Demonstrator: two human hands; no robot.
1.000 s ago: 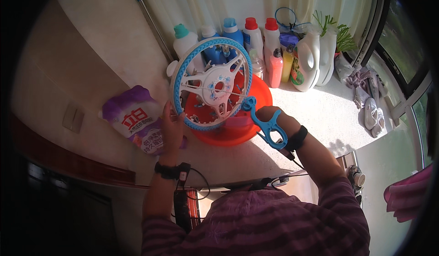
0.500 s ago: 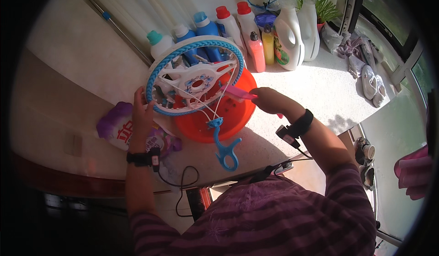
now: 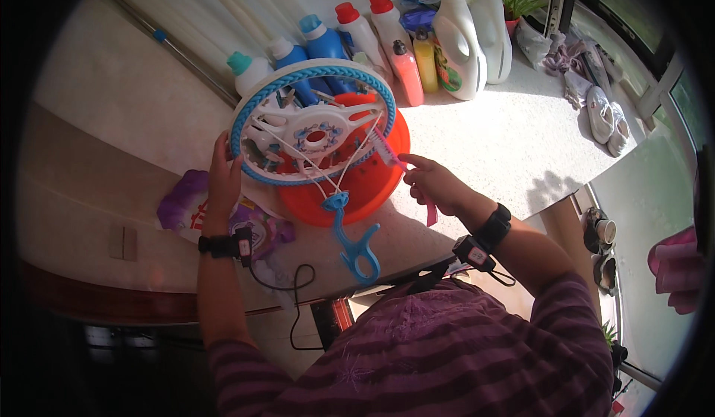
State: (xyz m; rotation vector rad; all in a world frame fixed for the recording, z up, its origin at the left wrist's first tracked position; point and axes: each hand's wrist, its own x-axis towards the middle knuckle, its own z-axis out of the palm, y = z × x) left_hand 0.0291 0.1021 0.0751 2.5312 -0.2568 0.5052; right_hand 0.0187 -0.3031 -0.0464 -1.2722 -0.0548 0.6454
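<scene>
Since a moment ago, the round drying hanger (image 3: 313, 122) is sitting further left and tilting more toward me, and its blue hook (image 3: 356, 237) is dangling down over the near edge of the orange basin (image 3: 372, 182) instead of sticking out by my right wrist. I am gripping the hanger's blue and white rim with my left hand (image 3: 223, 175), fingers curled around its left side. My right hand (image 3: 436, 184) is pinching a pink clip (image 3: 389, 151) at the hanger's right rim, fingers narrow around it. Behind the hanger, a row of detergent bottles (image 3: 387, 33) is lining the wall, just beside the rim's far side. A purple refill pouch (image 3: 190, 208) is lying under my left wrist near the tabletop's (image 3: 506, 141) front edge. To the right, the sunlit tabletop is running open toward a pair of white shoes (image 3: 603, 115).
</scene>
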